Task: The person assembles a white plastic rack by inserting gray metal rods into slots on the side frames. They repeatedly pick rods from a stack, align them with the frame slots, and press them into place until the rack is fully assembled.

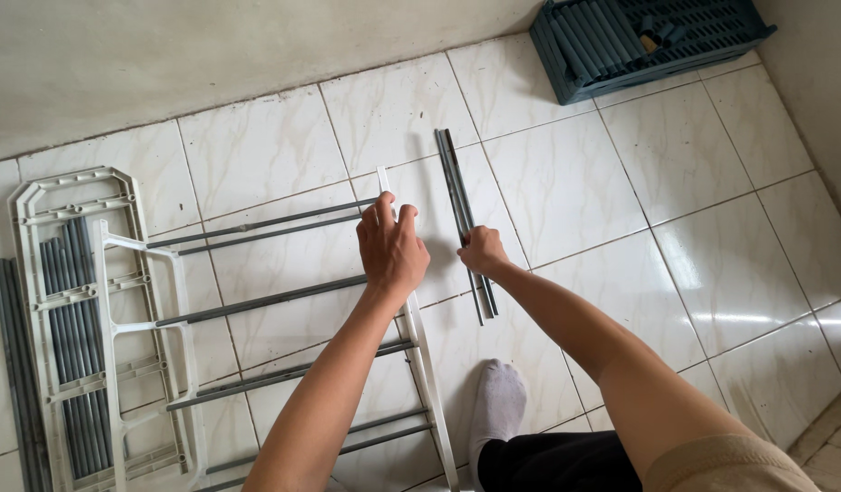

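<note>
Lying on the white tiled floor (pixel 694 237), the grey rods (pixel 463 214) run lengthwise away from the person, tilted slightly left at the far end. The right hand (pixel 482 250) is curled over them near their middle, grasping them. The left hand (pixel 391 246) is clenched on the white side rail (pixel 425 364) of a part-built rack, whose grey crossbars (pixel 261 301) run leftwards to a white frame (pixel 120 301). The rods look thin, straight and dull grey. A dark crate (pixel 639 41) sits by the wall, well apart.
</note>
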